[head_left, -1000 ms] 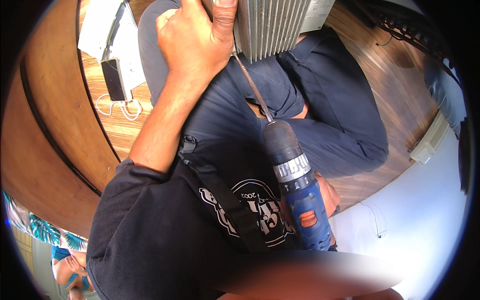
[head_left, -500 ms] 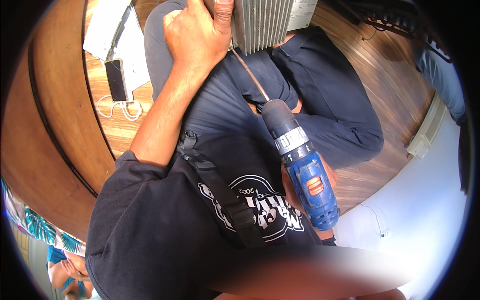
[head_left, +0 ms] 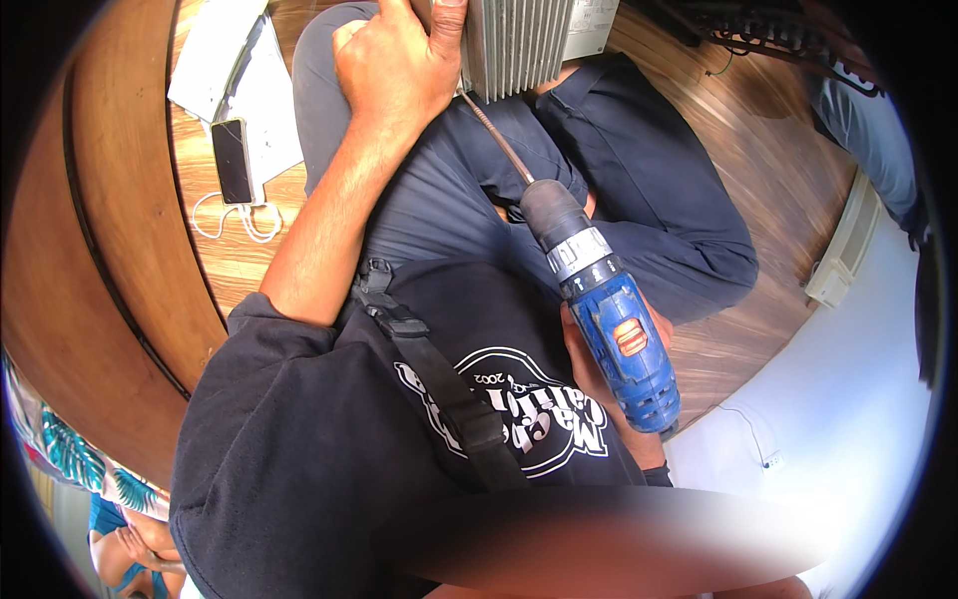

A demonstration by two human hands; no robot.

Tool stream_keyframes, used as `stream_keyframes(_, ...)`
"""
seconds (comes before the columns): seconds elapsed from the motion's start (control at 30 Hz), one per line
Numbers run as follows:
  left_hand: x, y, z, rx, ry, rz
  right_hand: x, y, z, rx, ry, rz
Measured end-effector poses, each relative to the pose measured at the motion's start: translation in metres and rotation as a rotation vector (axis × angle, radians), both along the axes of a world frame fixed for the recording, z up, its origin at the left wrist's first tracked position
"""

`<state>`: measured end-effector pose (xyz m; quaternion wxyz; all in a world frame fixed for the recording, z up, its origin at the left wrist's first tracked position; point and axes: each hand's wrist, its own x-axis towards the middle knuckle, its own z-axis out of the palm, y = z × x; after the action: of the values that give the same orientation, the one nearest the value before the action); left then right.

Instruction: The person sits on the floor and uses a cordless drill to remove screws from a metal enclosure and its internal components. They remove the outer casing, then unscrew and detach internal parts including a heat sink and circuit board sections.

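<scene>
At the top edge, a grey metal box with cooling fins (head_left: 511, 50) rests by my crossed legs. My left hand (head_left: 399, 75) grips its left side, thumb along the face; the fingertips run out of view. My right hand (head_left: 581, 347) is wrapped round the handle of a blue and black cordless drill (head_left: 624, 344), mostly hidden beneath the drill body. The drill's long, thin bit (head_left: 499, 142) slants up and left. Its tip meets the lower left corner of the finned box, close to my left wrist; how deep it sits cannot be seen.
Left of my knee, a phone (head_left: 234, 165) with a white cable (head_left: 261, 222) lies on white sheets on the wooden floor (head_left: 689, 364). Wooden planks (head_left: 130, 200) run along the left. A person in jeans (head_left: 863, 140) is at right; another person (head_left: 140, 544) sits lower left.
The drill has shifted slightly up, toward the finned box, and its rear end has lifted a little. My left hand keeps its hold on the box.
</scene>
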<state>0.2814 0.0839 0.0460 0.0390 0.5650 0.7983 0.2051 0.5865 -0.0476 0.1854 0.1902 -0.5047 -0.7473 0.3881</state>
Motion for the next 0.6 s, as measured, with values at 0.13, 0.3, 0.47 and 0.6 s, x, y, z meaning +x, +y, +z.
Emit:
stream_keyframes(0.13,-0.0002,0.0004,0.0016,-0.037,-0.028,-0.002,-0.0035,-0.0007,0.0015,0.016,0.018,-0.033)
stream_keyframes(0.3,0.0011,0.0004,0.0034,-0.021,-0.026,0.007,-0.0066,-0.0005,0.006,0.14,-0.058,-0.012)
stream_keyframes(0.47,0.0009,0.0007,0.0031,-0.033,-0.034,0.012,-0.0055,-0.0003,0.0059,0.111,-0.06,-0.018)
stream_keyframes(0.6,0.0007,0.0011,0.0012,-0.005,-0.026,0.005,-0.0039,-0.0011,0.0038,0.126,-0.07,-0.002)
